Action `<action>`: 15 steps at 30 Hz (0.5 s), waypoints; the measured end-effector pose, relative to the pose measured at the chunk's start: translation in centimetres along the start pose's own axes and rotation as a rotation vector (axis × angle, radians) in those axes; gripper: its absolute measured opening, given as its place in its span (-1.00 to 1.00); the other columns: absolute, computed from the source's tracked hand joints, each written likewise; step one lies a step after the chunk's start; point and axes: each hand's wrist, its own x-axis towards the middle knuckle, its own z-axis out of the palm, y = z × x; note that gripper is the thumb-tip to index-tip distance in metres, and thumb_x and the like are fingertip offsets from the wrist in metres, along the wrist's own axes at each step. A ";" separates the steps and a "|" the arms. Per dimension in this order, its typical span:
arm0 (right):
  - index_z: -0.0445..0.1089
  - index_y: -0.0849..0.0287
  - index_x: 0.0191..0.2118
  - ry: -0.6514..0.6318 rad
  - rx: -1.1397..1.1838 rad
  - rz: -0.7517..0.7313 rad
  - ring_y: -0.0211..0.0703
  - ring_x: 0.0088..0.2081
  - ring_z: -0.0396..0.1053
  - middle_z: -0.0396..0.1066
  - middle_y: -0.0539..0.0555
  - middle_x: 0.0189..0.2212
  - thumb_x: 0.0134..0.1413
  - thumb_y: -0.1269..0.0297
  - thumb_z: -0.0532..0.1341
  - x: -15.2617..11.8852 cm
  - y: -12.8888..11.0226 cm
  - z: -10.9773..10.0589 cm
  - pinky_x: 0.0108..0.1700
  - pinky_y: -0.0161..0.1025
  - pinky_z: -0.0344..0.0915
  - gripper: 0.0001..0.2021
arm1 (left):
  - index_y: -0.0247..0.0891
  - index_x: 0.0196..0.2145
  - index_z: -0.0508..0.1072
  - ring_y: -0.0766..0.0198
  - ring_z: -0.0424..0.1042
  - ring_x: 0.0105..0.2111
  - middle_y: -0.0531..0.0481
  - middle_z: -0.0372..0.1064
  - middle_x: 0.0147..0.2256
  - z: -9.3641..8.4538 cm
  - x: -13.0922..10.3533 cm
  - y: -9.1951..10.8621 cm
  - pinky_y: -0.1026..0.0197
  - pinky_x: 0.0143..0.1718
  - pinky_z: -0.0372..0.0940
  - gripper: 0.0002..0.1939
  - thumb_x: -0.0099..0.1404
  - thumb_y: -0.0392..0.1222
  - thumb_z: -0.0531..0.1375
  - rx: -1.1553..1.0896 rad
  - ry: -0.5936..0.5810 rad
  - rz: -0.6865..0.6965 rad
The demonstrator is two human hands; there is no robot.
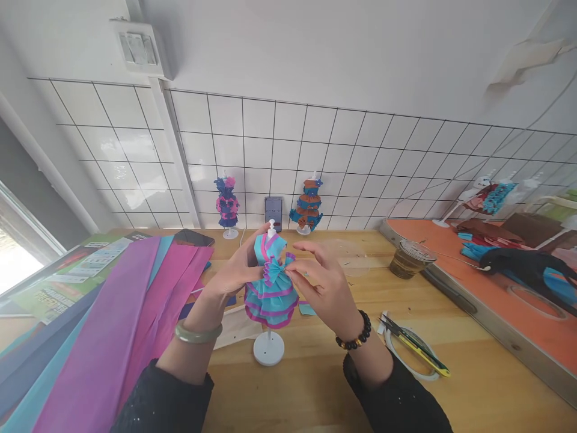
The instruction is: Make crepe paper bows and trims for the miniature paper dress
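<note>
"Where does the little dress sit against the hands?"

"Between them, near the centre of the frame, upright on a white stand whose round foot rests on the table. Its long axis runs up and down the picture."

"Which hand is nearer?"

"Neither; both are at it. The left hand curls round the upper part from the left, thumb in front, the other fingers partly hidden behind. The right hand comes in from the right, thumb and forefinger in a narrow pinch at the bow."

"How does that bow lie?"

"Across the front at the waist, slanting slightly up to the right, so it crosses the dress's upright axis. Its gathered middle is just beside the right fingertips."

"And the material?"

"Thin and crinkled, turquoise with purple edging; paper or cloth, I can't tell. The skirt flares in ruffled tiers, while the bow fans out in fine pleats."

"Anything around it?"

"Long, flat strips in purple, pink and blue spread over the left of the frame. Slim yellow-and-black scissors lie slantwise at lower right, over a smooth white loop."
</note>
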 end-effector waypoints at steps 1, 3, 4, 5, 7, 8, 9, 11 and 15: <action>0.39 0.10 -0.33 0.003 -0.023 -0.011 -0.09 -0.06 0.24 0.24 0.13 -0.08 0.08 0.43 0.11 0.0 0.0 0.0 -0.08 -0.05 0.24 -0.87 | -0.05 0.19 -0.03 0.23 0.36 -0.25 0.00 0.35 -0.22 0.0 0.0 0.0 0.26 -0.28 0.26 -0.10 -0.05 -0.39 0.27 0.003 -0.003 0.006; 0.39 0.10 -0.32 0.006 -0.064 -0.025 -0.08 -0.08 0.25 0.25 0.14 -0.09 0.08 0.43 0.11 0.0 0.1 0.1 -0.11 -0.04 0.24 -0.87 | -0.05 0.19 -0.01 0.19 0.35 -0.21 -0.01 0.34 -0.17 0.1 0.1 0.0 0.24 -0.26 0.27 -0.10 -0.06 -0.40 0.28 0.011 -0.009 0.014; 0.38 0.09 -0.32 0.006 -0.083 -0.028 -0.07 -0.08 0.25 0.25 0.14 -0.09 0.08 0.43 0.11 0.0 0.2 0.1 -0.12 -0.04 0.24 -0.86 | -0.05 0.19 -0.01 0.18 0.34 -0.19 -0.02 0.34 -0.16 0.1 0.1 0.0 0.23 -0.25 0.27 -0.10 -0.06 -0.39 0.28 0.014 -0.013 0.014; 0.38 0.09 -0.31 0.007 -0.098 -0.033 -0.07 -0.08 0.25 0.25 0.14 -0.09 0.08 0.43 0.10 0.0 0.2 0.1 -0.12 -0.03 0.24 -0.86 | -0.05 0.19 -0.01 0.16 0.34 -0.18 -0.04 0.33 -0.14 0.2 0.1 0.0 0.22 -0.24 0.26 -0.10 -0.06 -0.38 0.28 0.017 -0.017 0.013; 0.38 0.09 -0.30 0.013 -0.116 -0.045 -0.07 -0.08 0.24 0.25 0.15 -0.09 0.08 0.44 0.10 0.0 0.2 0.0 -0.12 -0.03 0.23 -0.85 | -0.07 0.19 -0.02 0.13 0.33 -0.16 -0.06 0.33 -0.13 0.3 0.2 0.0 0.20 -0.24 0.27 -0.10 -0.05 -0.36 0.29 0.018 -0.026 0.014; 0.37 0.09 -0.30 0.014 -0.119 -0.051 -0.07 -0.08 0.24 0.25 0.15 -0.09 0.08 0.44 0.10 0.0 0.2 0.0 -0.12 -0.03 0.23 -0.85 | -0.08 0.19 -0.02 0.12 0.33 -0.15 -0.07 0.32 -0.12 0.3 0.2 0.0 0.19 -0.24 0.27 -0.10 -0.05 -0.35 0.29 0.016 -0.030 0.016; 0.37 0.10 -0.29 0.015 -0.122 -0.057 -0.07 -0.09 0.24 0.25 0.15 -0.09 0.08 0.45 0.09 0.0 0.2 -0.1 -0.12 -0.03 0.23 -0.85 | -0.09 0.19 -0.02 0.11 0.33 -0.15 -0.08 0.32 -0.12 0.3 0.2 0.0 0.19 -0.24 0.27 -0.11 -0.04 -0.35 0.29 0.015 -0.032 0.017; 0.36 0.09 -0.29 0.018 -0.128 -0.067 -0.08 -0.09 0.25 0.26 0.15 -0.09 0.09 0.45 0.09 0.1 0.1 -0.1 -0.13 -0.03 0.23 -0.85 | -0.11 0.19 -0.01 0.11 0.33 -0.15 -0.09 0.32 -0.12 0.4 0.2 0.1 0.20 -0.24 0.27 -0.12 -0.04 -0.33 0.30 0.014 -0.032 0.011; 0.37 0.09 -0.28 0.012 -0.151 -0.064 -0.06 -0.09 0.25 0.26 0.15 -0.09 0.09 0.43 0.08 0.0 0.0 -0.1 -0.13 -0.03 0.22 -0.84 | -0.11 0.20 -0.04 0.10 0.33 -0.14 -0.10 0.32 -0.11 0.6 0.3 0.2 0.17 -0.23 0.28 -0.11 -0.03 -0.31 0.30 0.005 -0.031 -0.001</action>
